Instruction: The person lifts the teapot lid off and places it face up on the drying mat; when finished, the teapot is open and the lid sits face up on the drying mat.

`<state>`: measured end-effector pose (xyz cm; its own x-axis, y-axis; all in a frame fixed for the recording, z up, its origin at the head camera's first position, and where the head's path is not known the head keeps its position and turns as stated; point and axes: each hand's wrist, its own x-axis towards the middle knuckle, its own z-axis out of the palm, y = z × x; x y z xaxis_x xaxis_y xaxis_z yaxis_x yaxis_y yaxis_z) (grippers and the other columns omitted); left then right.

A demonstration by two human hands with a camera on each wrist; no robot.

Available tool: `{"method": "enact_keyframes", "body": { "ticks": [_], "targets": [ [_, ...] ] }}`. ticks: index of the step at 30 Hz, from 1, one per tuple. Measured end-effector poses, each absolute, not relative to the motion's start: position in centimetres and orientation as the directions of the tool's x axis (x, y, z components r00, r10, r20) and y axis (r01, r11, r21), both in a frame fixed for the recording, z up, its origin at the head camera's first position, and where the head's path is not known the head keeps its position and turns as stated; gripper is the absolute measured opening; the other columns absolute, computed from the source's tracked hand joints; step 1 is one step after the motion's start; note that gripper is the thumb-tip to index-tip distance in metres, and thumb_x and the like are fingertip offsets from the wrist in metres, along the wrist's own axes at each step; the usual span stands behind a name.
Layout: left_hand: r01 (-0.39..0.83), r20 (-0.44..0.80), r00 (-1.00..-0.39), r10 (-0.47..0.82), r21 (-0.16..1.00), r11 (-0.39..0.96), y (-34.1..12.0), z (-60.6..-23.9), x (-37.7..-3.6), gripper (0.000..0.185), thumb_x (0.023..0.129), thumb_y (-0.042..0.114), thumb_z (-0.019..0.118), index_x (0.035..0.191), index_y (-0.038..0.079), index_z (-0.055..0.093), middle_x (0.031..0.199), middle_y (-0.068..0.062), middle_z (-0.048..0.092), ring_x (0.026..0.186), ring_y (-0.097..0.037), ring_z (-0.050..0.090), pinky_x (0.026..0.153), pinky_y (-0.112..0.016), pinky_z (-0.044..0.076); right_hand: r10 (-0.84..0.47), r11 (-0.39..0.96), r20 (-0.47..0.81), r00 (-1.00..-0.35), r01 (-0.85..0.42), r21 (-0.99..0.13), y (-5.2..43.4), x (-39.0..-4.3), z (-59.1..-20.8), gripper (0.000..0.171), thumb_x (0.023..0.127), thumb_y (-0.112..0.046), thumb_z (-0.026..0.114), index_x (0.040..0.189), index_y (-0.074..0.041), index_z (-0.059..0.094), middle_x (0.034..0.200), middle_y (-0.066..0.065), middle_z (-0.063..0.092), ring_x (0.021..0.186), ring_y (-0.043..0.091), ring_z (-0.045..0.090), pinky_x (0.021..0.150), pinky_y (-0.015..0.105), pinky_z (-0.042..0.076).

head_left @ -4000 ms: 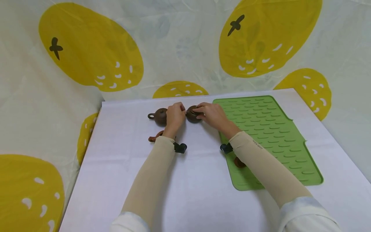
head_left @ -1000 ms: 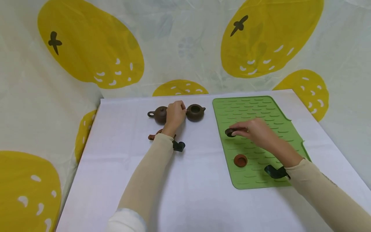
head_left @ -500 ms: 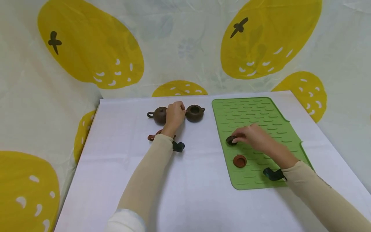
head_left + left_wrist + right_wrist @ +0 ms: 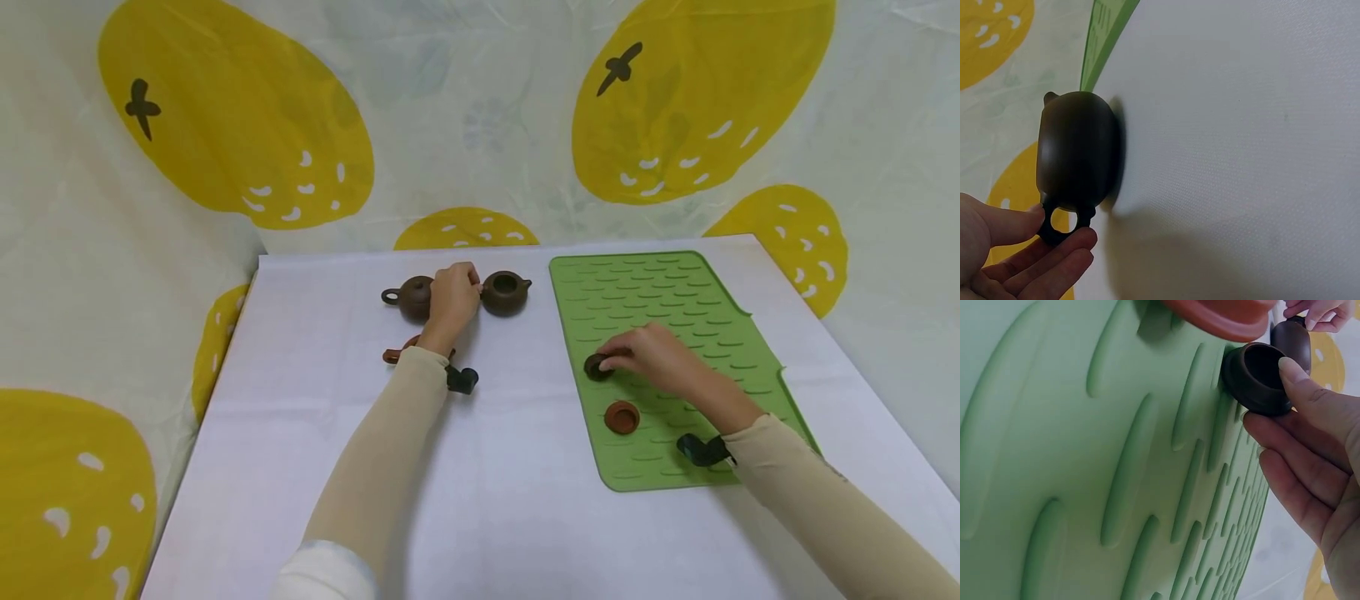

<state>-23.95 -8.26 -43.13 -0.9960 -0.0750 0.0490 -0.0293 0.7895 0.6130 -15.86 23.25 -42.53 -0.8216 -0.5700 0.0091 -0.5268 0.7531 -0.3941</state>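
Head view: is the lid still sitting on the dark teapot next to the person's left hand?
No. The dark teapot shows an open mouth, and the dark lid lies on the green mat at the right hand.

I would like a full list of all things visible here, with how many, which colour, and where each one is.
open teapot: 1, dark brown, no lid, on the white table between the left hand and the mat.
lidded teapot: 1, dark brown, left of the left hand.
reddish teapot: 1, mostly hidden under the left forearm.
dark lid: 1, dark brown, upside down on the mat, at the right hand's fingertips.
orange lid: 1, reddish orange, on the mat nearer the person.
mat: 1, green, ridged, right half of the table.
table: 1, white.
backdrop: 1, pale cloth with yellow fruit shapes.
left hand: pinches the open teapot's handle.
right hand: fingertips on the dark lid.
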Motion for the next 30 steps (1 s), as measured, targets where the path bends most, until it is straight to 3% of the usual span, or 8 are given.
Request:
{"method": "enact_keyframes", "body": {
  "ticks": [12, 30],
  "targets": [
    [-0.025, 0.041, -0.997, -0.063, 0.612, 0.791, -8.1, -43.0, -23.8, 0.009, 0.097, 0.012, 0.069, 0.089, 0.007, 0.069, 0.097, -0.011, 0.074, 0.098, -0.032, 0.068, 0.092, -0.048, 0.053, -0.579, 0.753, 0.007, -0.815, -0.537, -0.381, 23.5, -16.4, -43.0, 0.017, 0.089, -0.016, 0.077, 0.103, -0.008, 0.081, 0.097, 0.007, 0.081, 0.09, 0.024, 0.078, 0.077, 0.039, 0.061],
    [0.0, 0.052, -0.998, -0.038, 0.598, 0.802, -8.2, -43.0, -23.9, 0.009, 0.097, 0.012, 0.068, 0.091, 0.006, 0.071, 0.099, -0.011, 0.074, 0.095, -0.031, 0.068, 0.085, -0.045, 0.055, -0.572, 0.757, -0.025, -0.82, -0.516, -0.401, 23.6, -17.0, -43.2, 0.018, 0.092, -0.017, 0.075, 0.106, -0.008, 0.081, 0.1, 0.009, 0.081, 0.093, 0.027, 0.078, 0.08, 0.042, 0.061]
  ]
}}
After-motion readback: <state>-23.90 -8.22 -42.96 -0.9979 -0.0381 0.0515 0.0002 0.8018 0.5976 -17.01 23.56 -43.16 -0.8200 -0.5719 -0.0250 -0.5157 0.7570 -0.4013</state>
